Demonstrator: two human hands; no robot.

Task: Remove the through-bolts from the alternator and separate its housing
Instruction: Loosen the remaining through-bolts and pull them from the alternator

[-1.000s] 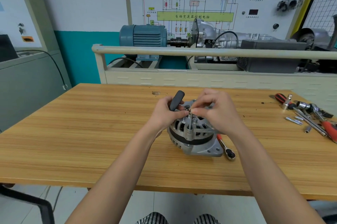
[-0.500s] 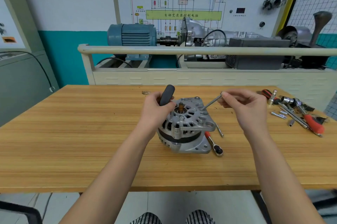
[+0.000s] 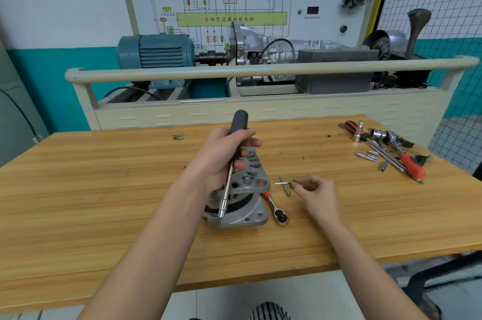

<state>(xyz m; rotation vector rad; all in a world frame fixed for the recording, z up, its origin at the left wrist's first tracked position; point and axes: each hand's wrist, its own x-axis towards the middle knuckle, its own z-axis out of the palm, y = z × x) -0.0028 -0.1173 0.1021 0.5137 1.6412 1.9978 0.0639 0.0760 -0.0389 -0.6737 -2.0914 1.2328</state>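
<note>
Silver, long and thin, the through-bolt (image 3: 283, 183) has come out of the grey metal alternator (image 3: 243, 197) and now lies low on the wooden table (image 3: 104, 189), right of it, pinched by the right hand (image 3: 317, 193). The left hand (image 3: 224, 160) grips the black-handled socket driver (image 3: 230, 163) over the alternator. One bolt less holds the housing.

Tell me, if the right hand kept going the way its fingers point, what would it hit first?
Probably the second bolt lying crosswise by the pinched bolt in the right hand; beyond it, the alternator. Depth is hard to judge.
</note>
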